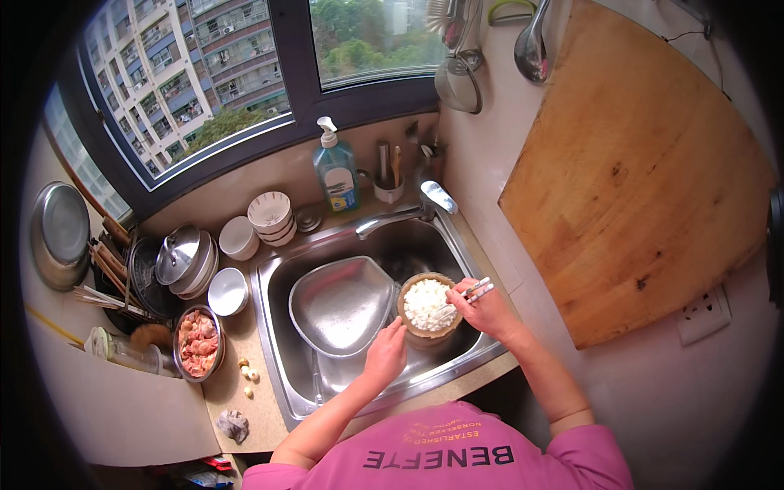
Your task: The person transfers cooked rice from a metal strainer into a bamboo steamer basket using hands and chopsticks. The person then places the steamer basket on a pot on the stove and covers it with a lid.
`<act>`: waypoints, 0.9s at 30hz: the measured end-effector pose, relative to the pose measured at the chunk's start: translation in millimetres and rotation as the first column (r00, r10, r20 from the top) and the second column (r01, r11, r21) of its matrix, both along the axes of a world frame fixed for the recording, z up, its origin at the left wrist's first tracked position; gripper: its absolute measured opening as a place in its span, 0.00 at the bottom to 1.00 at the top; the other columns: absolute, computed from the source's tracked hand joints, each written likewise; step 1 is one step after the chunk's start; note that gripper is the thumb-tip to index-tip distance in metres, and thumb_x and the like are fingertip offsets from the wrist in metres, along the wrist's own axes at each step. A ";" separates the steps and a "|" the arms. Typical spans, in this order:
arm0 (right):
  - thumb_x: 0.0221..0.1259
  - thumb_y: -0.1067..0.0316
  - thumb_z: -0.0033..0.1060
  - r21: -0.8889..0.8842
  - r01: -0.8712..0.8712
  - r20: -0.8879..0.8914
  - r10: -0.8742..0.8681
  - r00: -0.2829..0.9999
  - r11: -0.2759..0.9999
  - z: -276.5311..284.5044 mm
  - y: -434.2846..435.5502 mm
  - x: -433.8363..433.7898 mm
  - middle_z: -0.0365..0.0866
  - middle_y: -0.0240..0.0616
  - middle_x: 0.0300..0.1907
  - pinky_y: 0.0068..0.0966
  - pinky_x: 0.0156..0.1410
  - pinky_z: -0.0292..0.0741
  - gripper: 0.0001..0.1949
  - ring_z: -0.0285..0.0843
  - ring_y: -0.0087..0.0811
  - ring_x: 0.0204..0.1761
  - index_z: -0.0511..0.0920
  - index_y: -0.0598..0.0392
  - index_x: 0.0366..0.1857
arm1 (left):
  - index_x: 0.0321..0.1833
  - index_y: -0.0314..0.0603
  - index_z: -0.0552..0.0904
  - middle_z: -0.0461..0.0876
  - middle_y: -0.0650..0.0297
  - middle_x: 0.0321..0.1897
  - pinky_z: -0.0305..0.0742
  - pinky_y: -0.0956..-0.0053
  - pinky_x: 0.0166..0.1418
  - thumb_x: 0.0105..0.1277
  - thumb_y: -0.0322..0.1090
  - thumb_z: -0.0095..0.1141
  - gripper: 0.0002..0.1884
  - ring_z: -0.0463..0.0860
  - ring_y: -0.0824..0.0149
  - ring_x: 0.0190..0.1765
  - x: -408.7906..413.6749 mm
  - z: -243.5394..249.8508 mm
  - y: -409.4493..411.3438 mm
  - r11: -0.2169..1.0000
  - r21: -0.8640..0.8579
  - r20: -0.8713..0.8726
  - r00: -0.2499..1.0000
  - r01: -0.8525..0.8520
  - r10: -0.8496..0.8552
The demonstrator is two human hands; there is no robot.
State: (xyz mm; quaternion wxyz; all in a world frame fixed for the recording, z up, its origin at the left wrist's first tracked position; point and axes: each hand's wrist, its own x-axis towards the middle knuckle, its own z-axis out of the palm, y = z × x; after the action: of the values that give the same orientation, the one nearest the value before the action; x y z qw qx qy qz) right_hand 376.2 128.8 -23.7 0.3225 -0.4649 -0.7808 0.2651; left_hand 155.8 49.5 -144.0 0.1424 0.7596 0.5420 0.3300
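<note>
A round brown tub (429,335), perhaps wooden, stands in the right part of the steel sink (422,378). White cooked rice (427,304) fills it nearly to the rim. My left hand (387,350) grips the tub's left side, fingertips at the rim. In my right hand (484,311) are white patterned chopsticks (480,290), held above the rice at the right rim; their lower tips are hard to make out. Left of the tub, a large rounded metal pan (343,303) lies in the sink, close beside my left hand.
The faucet (392,222) reaches over the sink's back edge. A pump bottle (337,174) stands behind. Left on the counter are stacked bowls (271,215), a bowl of raw meat (198,344), garlic cloves (246,371) and a crumpled cloth (233,425). A large wooden board (637,184) leans at right.
</note>
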 end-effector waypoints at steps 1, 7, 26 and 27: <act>0.68 0.61 0.59 0.014 0.004 0.003 -0.004 1.000 1.000 -18.4 -1.1 -3.4 0.84 0.46 0.33 0.38 0.39 0.77 0.11 0.82 0.50 0.35 0.83 0.56 0.31 | 0.56 0.33 0.79 0.77 0.50 0.62 0.78 0.61 0.57 0.61 0.23 0.55 0.18 0.80 0.50 0.55 0.3 1.7 0.7 1.000 0.000 0.002 1.000 0.009 -0.009; 0.68 0.60 0.59 -0.031 -0.008 0.048 0.010 0.999 0.999 -52.8 1.9 -9.0 0.83 0.45 0.34 0.38 0.40 0.78 0.11 0.82 0.46 0.35 0.83 0.55 0.31 | 0.56 0.33 0.79 0.77 0.50 0.62 0.78 0.60 0.57 0.61 0.23 0.55 0.18 0.80 0.50 0.54 -2.0 1.3 0.9 1.000 -0.010 0.002 1.000 0.007 -0.007; 0.67 0.59 0.61 -0.069 0.038 0.051 -0.034 0.998 0.997 -36.3 0.0 12.3 0.84 0.46 0.31 0.38 0.38 0.76 0.11 0.82 0.47 0.35 0.84 0.54 0.31 | 0.55 0.30 0.79 0.77 0.49 0.63 0.79 0.61 0.57 0.61 0.25 0.58 0.18 0.80 0.51 0.53 -1.5 1.3 -0.4 1.000 0.002 -0.012 1.000 0.002 -0.002; 0.67 0.60 0.61 -0.095 0.047 0.038 -0.043 0.998 0.994 -24.4 0.5 12.8 0.84 0.46 0.30 0.37 0.38 0.76 0.11 0.83 0.46 0.34 0.84 0.55 0.31 | 0.55 0.29 0.79 0.77 0.49 0.63 0.79 0.61 0.57 0.61 0.25 0.58 0.18 0.80 0.51 0.53 -2.0 0.8 -0.1 1.000 0.008 -0.010 1.000 0.002 -0.002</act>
State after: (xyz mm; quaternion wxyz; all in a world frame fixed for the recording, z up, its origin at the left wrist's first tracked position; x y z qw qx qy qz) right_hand 389.1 129.2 -48.1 0.2917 -0.5020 -0.7620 0.2866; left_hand 153.9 49.3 -143.1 0.1370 0.7623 0.5409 0.3281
